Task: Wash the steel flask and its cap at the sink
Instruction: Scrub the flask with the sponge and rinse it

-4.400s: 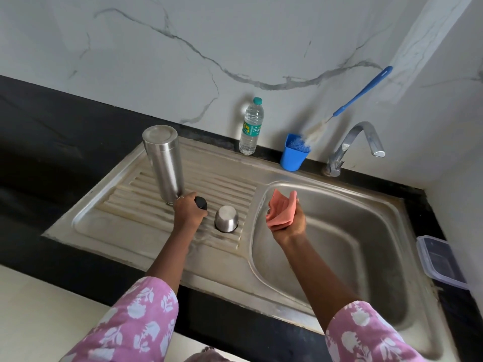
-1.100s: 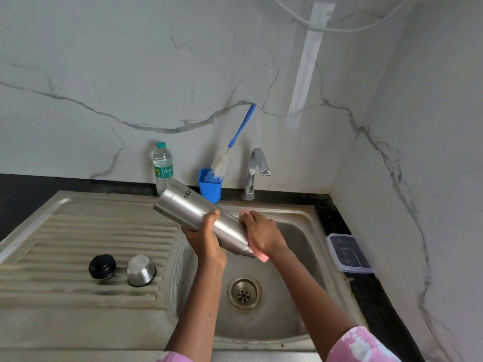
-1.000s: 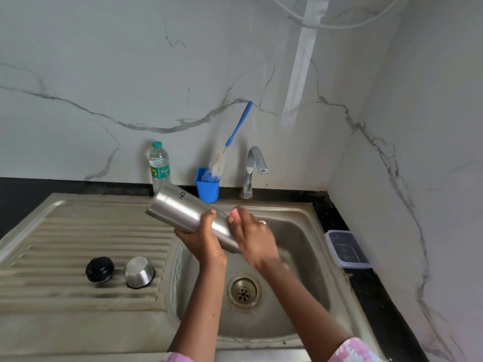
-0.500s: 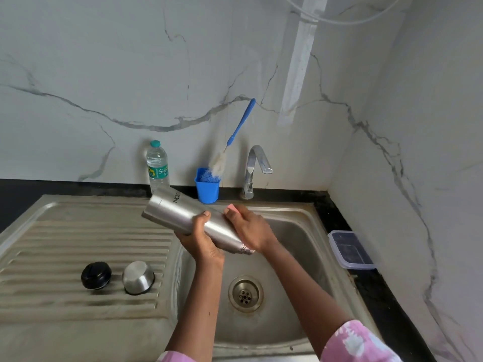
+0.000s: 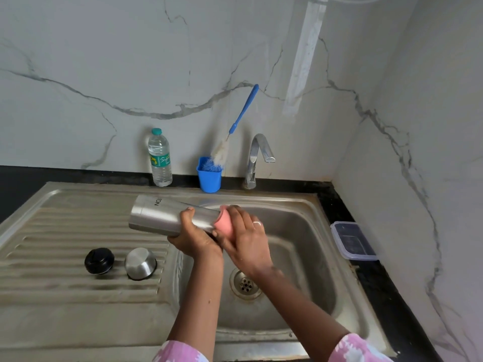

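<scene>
The steel flask [image 5: 156, 214] lies nearly level above the sink's left rim, its base pointing left. My left hand [image 5: 194, 237] grips it from below around the middle. My right hand [image 5: 244, 237] presses a pink sponge [image 5: 224, 222] against the flask's right part, which the hands hide. On the ribbed drainboard [image 5: 52, 283] sit the black inner cap [image 5: 99, 260] and the steel cup-shaped cap [image 5: 140, 263], side by side and apart from both hands.
The sink basin [image 5: 308, 257] has a drain [image 5: 245, 284] below my hands. Behind it stand a tap [image 5: 257, 158], a blue cup [image 5: 209, 176] with a bottle brush [image 5: 241, 116], and a plastic water bottle [image 5: 159, 158]. A lidded plastic box [image 5: 351, 240] rests on the black counter at right.
Since 4.4 s ago the flask was lifted off the drainboard and tipped sideways over the sink. In the last second the sponge hand has slid along the flask, which has levelled out.
</scene>
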